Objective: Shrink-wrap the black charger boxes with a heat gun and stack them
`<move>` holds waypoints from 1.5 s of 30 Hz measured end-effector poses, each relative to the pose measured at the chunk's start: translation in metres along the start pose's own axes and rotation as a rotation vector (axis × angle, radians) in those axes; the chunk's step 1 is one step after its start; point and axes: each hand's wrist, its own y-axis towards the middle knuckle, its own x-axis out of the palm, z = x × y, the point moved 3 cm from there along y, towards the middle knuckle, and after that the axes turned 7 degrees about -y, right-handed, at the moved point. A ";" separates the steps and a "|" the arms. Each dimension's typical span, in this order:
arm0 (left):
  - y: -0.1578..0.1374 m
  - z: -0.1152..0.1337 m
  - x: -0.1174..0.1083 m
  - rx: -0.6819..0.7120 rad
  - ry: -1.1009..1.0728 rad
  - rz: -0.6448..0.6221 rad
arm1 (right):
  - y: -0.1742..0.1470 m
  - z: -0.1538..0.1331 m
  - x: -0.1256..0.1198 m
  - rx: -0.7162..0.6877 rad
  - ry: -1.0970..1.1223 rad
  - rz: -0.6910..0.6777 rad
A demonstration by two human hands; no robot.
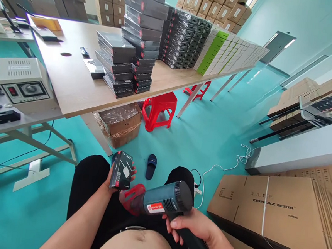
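My left hand (110, 181) is wrapped round a small black charger box (125, 171), with a white plug and cable pictured on its front. It is held above my lap, its shiny face turned up. In my right hand (193, 224) is a dark teal heat gun (162, 199) with a red and white label. My fingers close round its black handle, and its nozzle end points left, just below and right of the box. A red translucent shape (132, 195) shows behind the nozzle; I cannot tell what it belongs to.
Stacks of dark boxes (143, 33) and white-and-green boxes (215, 53) stand on the long table (73, 89). Red stools (160, 104) and an open carton (122, 126) sit under it. Flattened cartons (257, 210) lie right. A slipper (151, 166) and white cable (204, 182) are on the floor.
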 end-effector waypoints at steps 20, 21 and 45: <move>0.006 -0.012 0.005 0.682 1.245 -0.068 | 0.005 0.002 -0.055 -0.173 0.364 0.349; 0.006 -0.012 0.005 0.678 1.239 -0.071 | 0.006 0.002 -0.055 -0.169 0.359 0.345; 0.014 -0.015 -0.006 0.691 1.259 -0.032 | 0.036 -0.028 -0.007 -0.158 0.081 0.270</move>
